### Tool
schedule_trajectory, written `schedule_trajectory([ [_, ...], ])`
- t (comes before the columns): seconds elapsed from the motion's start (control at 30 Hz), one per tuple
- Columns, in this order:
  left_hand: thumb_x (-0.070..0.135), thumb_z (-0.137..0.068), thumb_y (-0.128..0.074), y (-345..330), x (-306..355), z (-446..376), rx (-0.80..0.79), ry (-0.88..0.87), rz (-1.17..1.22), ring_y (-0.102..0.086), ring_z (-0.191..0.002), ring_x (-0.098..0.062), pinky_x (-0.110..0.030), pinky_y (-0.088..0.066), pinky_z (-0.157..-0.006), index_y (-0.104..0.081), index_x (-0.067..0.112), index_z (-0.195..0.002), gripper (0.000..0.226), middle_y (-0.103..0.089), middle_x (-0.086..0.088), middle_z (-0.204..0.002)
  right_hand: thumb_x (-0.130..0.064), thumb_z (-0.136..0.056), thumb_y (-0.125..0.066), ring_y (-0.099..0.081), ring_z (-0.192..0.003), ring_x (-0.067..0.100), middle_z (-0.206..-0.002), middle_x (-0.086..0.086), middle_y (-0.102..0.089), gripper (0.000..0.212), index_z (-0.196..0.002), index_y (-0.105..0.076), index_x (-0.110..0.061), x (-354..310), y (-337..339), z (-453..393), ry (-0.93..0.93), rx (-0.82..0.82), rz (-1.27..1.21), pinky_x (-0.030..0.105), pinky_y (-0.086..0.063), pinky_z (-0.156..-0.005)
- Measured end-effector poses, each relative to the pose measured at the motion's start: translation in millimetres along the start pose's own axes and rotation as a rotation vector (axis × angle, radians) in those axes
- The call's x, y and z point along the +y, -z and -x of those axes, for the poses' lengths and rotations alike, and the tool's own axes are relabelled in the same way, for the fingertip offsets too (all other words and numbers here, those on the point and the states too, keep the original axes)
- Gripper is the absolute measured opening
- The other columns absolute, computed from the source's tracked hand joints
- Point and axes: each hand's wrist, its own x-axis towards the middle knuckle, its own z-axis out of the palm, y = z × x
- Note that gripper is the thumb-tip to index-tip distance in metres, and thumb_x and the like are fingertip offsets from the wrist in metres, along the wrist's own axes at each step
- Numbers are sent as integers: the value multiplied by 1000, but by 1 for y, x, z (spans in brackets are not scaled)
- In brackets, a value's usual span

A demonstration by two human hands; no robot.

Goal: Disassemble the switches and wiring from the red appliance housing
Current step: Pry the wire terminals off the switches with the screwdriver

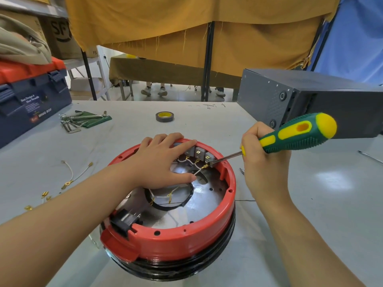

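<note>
Nearest us the red housing (pixel 176 237) sits round and upside down on a black base, its open side up, on the grey table (pixel 310 204). Inside lies a shiny metal plate with a black ring and white wires (pixel 165 196). At its 12 o'clock rim we count three grey switches (pixel 200 153) with brass terminals. Our left hand (pixel 163 162) lies flat there, fingers spread and straight, pressing rim and plate. Our right hand (pixel 263 160), at 2 o'clock, has its fingers wrapped round one green-yellow screwdriver (pixel 294 134), tip touching the rightmost switch. Bare table lies right of the housing. At 9 o'clock lie loose leads (pixel 70 179). Farther off: hex keys (pixel 78 121), one tape roll (pixel 164 117), one toolbox (pixel 31 100), one grey box (pixel 310 100).
</note>
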Motion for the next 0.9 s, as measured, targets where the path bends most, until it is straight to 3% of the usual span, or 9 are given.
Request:
schedule_trajectory([
  [0.1, 81, -69, -27, 0, 0, 0, 1, 1, 0, -15, -141, -23, -45, -16, -114, -3, 48, -146, 88, -11, 8, -155, -13, -71, -47, -31, -42, 5, -46, -5, -32, 22, -53, -34, -11, -1, -8, 3, -95, -23, -125, 15, -29, -44],
  [0.17, 81, -69, -27, 0, 0, 0, -2, 2, 1, -15, -141, -23, -46, -16, -114, -3, 48, -147, 88, -11, 8, -155, -12, -75, -48, -34, -44, 4, -45, -7, -34, 25, -53, -35, -12, -2, -8, 5, -21, -44, -47, 12, -29, -46],
  [0.33, 81, -74, -32, 0, 0, 0, -6, -6, -9, -14, -141, -23, -46, -16, -114, -3, 48, -147, 85, -10, 7, -155, -11, -76, -47, -32, -47, 9, -50, 3, -33, 25, -60, -38, 7, -2, 6, -5, 62, -7, -32, 16, -26, -46],
  [0.53, 82, -76, -34, -1, -1, -1, -6, -3, -11, -14, -142, -24, -46, -16, -114, -2, 48, -146, 84, -10, 7, -155, -9, -81, -48, -42, -52, -1, -54, -9, -38, 21, -62, -39, -8, -3, 6, 1, 212, -171, 131, 6, -30, -50],
  [0.9, 81, -68, -27, -1, 0, -1, -8, 7, -5, -14, -142, -24, -46, -15, -114, -2, 49, -146, 88, -10, 7, -156, -9, -77, -45, -32, -51, 11, -54, 7, -34, 24, -62, -38, 8, 4, 7, -7, 84, -107, 41, 15, -27, -47],
])
